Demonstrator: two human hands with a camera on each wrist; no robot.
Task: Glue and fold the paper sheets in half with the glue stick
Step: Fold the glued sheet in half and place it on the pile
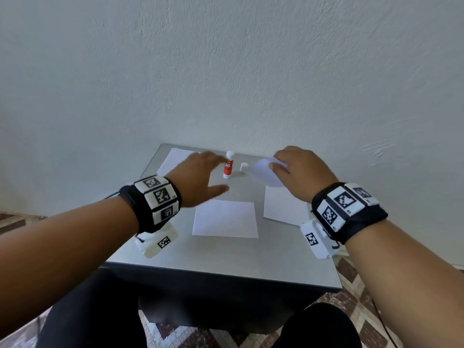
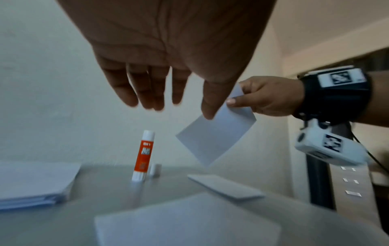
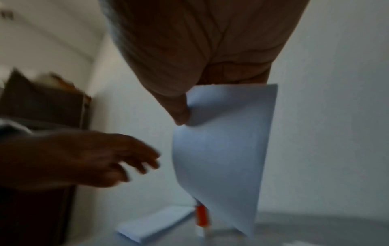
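Observation:
An uncapped orange and white glue stick [image 1: 229, 165] [image 2: 144, 154] stands upright at the back of the grey table [image 1: 226, 262], its white cap [image 1: 243, 167] beside it. My left hand [image 1: 213, 172] [image 2: 147, 93] hovers open just left of the stick, fingers spread, touching nothing. My right hand [image 1: 278, 164] [image 2: 263, 96] pinches a white paper sheet [image 1: 263, 173] [image 3: 221, 149] by its top edge and holds it in the air, right of the stick. Another single sheet [image 1: 226, 218] lies flat in the middle of the table.
A stack of white sheets [image 1: 173, 160] [image 2: 35, 181] sits at the back left corner. More white paper [image 1: 283, 205] lies at the right, under my right wrist. The table stands against a pale wall [image 1: 226, 71]; patterned floor tiles [image 1: 351, 292] surround it.

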